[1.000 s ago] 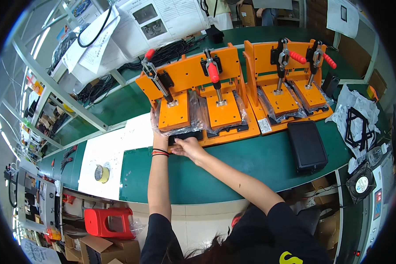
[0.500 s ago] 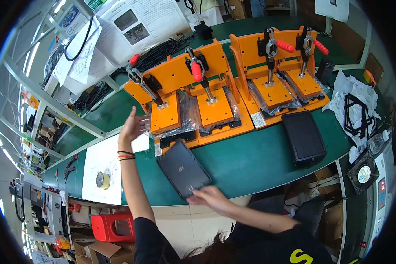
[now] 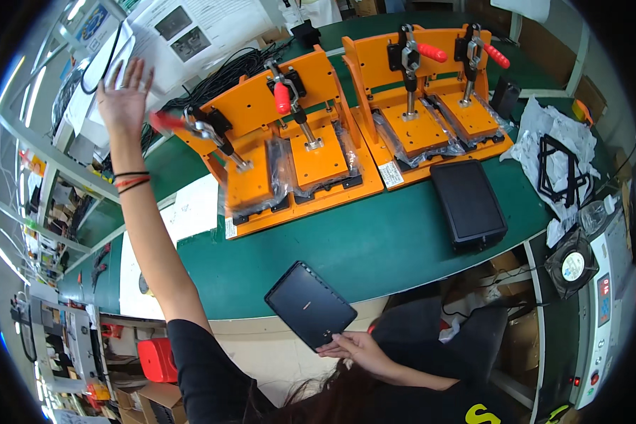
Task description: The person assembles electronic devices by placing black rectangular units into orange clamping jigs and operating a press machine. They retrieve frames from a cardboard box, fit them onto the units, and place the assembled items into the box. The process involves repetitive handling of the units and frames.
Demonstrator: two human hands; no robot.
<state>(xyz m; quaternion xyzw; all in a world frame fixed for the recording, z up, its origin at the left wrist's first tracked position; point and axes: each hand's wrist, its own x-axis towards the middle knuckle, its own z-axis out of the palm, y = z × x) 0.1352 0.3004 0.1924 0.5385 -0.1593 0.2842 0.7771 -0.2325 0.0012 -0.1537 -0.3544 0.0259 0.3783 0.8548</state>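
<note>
My right hand point(image 3: 355, 350) grips a flat black tablet-like panel point(image 3: 311, 305) by its lower corner, holding it at the bench's front edge. My left hand point(image 3: 125, 106) is raised at the far left, palm showing and fingers spread. Close beside it is the blurred red handle point(image 3: 167, 121) of the leftmost toggle clamp; whether they touch I cannot tell. That clamp's orange pressing plate point(image 3: 249, 182) is blurred too, over clear plastic film. A second orange plate point(image 3: 320, 161) sits to its right in the same orange fixture point(image 3: 247, 113).
Another orange fixture point(image 3: 374, 63) with two clamps stands to the right. In front of it lies a thick black rectangular block point(image 3: 468, 201). Black frames point(image 3: 560, 169) rest on crumpled white wrapping, near a fan point(image 3: 572, 265). A red stool point(image 3: 157, 359) stands below the bench.
My left hand has risen away from the leftmost plate, up and left. The leftmost clamp's handle has swung down to the left. My right hand has drawn the panel back toward me.
</note>
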